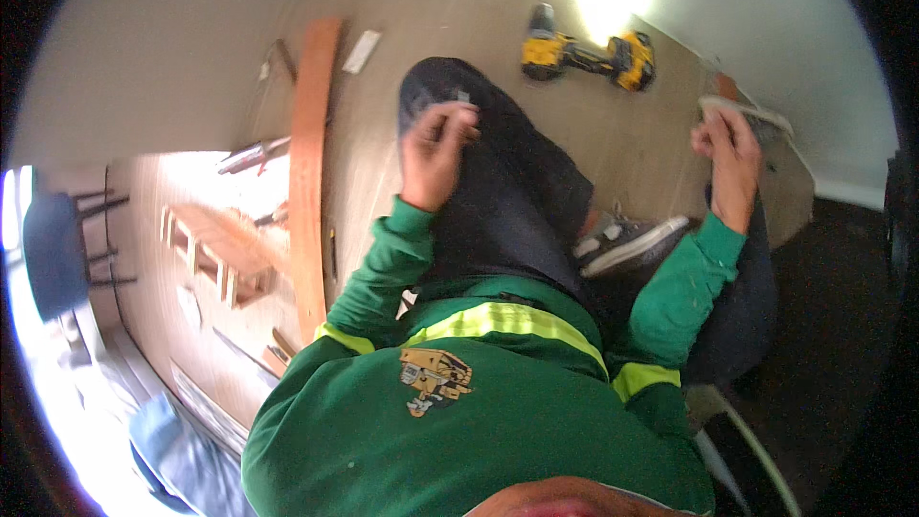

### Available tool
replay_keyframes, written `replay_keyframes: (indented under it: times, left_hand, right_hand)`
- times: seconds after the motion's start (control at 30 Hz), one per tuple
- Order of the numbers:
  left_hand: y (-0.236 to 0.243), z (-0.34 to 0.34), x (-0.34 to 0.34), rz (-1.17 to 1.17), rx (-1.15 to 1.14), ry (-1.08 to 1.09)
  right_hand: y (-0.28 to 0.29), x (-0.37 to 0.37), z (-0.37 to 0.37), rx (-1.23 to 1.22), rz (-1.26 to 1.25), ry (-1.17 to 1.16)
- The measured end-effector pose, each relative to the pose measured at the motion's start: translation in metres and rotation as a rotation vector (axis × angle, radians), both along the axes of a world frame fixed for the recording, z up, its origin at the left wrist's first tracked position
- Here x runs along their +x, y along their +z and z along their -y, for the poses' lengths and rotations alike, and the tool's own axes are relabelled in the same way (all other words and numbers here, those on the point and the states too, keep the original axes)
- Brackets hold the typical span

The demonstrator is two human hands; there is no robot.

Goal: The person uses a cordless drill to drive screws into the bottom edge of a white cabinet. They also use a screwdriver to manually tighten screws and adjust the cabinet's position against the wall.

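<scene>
My left hand [436,158] is above my bent knee in dark trousers [493,168], its fingers closed in a pinch. A tiny greyish thing [463,97] shows at the fingertips, too small to name. On the right, my right hand [732,158] is also closed, thumb and fingers together. Its fingertips overlap the end of a pale-edged strip [766,115] by the wall; whether they grip it cannot be made out. A yellow and black cordless drill [589,59] lies on the floor between and beyond my hands.
To the left lies a long reddish-brown wooden plank [311,163], with a small white piece [361,52] beside it. Farther left are a slatted wooden piece [215,244] and a dark blue chair [57,249]. My shoe [637,244] is beneath me, and a pale wall rises at the right.
</scene>
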State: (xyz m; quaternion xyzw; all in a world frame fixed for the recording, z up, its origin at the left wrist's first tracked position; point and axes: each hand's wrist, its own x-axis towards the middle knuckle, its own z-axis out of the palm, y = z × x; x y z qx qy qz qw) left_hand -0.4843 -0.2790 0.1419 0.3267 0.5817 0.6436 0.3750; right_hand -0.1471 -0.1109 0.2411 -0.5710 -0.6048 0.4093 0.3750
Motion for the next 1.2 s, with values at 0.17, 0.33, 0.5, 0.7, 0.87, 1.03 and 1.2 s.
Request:
replay_keyframes:
  times: [0.17, 0.33, 0.5, 0.7, 0.87, 1.03, 1.2]
  left_hand:
    - [-0.018, 0.014, 0.003, -0.131, 0.003, -0.048]
    - [-0.008, 0.027, -0.015, 0.077, 0.049, 0.02]
    - [-0.004, 0.084, -0.104, -0.873, -0.023, 0.399]
    - [-0.06, 0.183, -0.23, -1.007, -0.66, 0.795]
    - [-0.096, 0.222, -0.23, -0.962, -0.819, 0.844]
    - [-0.13, 0.258, -0.219, -0.874, -1.051, 0.877]
    - [-0.125, 0.259, -0.216, -0.87, -1.038, 0.87]
  right_hand:
    - [-0.005, -0.011, -0.007, -0.06, -0.02, 0.029]
    - [-0.021, -0.032, -0.008, -0.114, 0.062, 0.174]
    - [-0.04, -0.041, -0.014, -0.164, 0.039, 0.159]
    - [-0.046, -0.053, -0.026, -0.18, 0.047, 0.204]
    - [-0.063, -0.058, -0.03, -0.21, 0.056, 0.241]
    - [-0.074, -0.053, -0.028, -0.252, 0.053, 0.238]
    - [-0.091, -0.043, -0.033, -0.287, 0.054, 0.214]
